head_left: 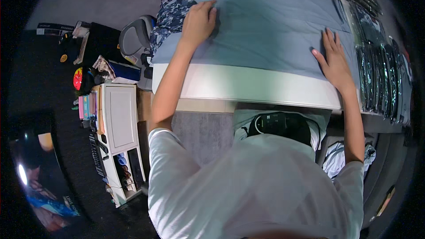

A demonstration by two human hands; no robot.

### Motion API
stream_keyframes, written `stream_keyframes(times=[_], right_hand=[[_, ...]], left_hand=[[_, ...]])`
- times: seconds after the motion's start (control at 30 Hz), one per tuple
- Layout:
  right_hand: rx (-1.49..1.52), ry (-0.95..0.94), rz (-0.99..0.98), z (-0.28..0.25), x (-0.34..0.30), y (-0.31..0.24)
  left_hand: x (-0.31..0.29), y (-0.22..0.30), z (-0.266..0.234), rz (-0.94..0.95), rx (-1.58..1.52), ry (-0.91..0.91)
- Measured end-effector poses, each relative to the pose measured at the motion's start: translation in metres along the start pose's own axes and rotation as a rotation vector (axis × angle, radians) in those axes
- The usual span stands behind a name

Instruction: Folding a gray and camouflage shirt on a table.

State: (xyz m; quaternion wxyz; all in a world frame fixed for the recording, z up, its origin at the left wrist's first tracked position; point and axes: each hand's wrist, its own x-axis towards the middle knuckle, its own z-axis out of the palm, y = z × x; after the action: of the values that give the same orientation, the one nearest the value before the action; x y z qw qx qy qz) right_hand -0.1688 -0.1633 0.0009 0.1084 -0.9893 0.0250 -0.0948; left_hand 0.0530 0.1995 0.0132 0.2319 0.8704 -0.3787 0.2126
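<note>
A light grey-blue cloth (265, 31), perhaps a garment, lies spread flat over a white table (248, 82). Its exact kind cannot be told. On its left part rests my left hand (199, 23), fingers stretched toward the right and thumb a little apart. Dark camouflage-patterned fabric (174, 14) lies beside that hand at the table's left end. My right hand (335, 62) lies flat near the cloth's right end, its fingers pointing away from me and the thumb spread. Shallow creases run across the cloth between the hands. Neither hand holds anything visible.
Stacked clear plastic packages of folded dark items (380, 75) stand along the right end. Left of the table are a grey chair (134, 40) and a white cabinet (121, 117) with books beside it. Crumpled light cloth (335, 159) lies on a dark seat at right.
</note>
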Motion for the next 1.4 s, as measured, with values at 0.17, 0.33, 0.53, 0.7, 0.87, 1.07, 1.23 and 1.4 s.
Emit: stream_keyframes(times=[0.17, 0.33, 0.53, 0.7, 0.87, 1.07, 1.23, 1.4], right_hand=[[-0.147, -0.037, 0.164, -0.001, -0.011, 0.016], [-0.298, -0.356, 0.302, -0.035, 0.012, -0.005], [-0.089, -0.284, 0.034, -0.045, 0.114, -0.075], [0.442, -0.004, -0.504, 0.046, 0.257, -0.201], [0.336, 0.079, -0.563, 0.122, 0.322, -0.269], [0.188, -0.020, -0.302, 0.154, 0.336, -0.263], [0.330, 0.080, -0.168, 0.157, 0.345, -0.249], [0.602, 0.097, -0.088, 0.169, 0.359, -0.241]], left_hand=[[-0.009, -0.034, 0.017, 0.080, 0.188, -0.074], [0.000, -0.073, -0.009, -0.061, -0.268, 0.098], [-0.046, -0.164, -0.091, -0.681, 0.010, 0.207], [-0.121, -0.193, -0.119, -1.027, -0.451, -0.056], [-0.174, -0.186, -0.098, -0.783, -0.323, -0.030], [-0.212, -0.182, -0.092, -0.754, -0.409, 0.120], [-0.217, -0.188, -0.107, -0.833, -0.405, 0.014], [-0.201, -0.186, -0.124, -0.890, -0.308, -0.298]])
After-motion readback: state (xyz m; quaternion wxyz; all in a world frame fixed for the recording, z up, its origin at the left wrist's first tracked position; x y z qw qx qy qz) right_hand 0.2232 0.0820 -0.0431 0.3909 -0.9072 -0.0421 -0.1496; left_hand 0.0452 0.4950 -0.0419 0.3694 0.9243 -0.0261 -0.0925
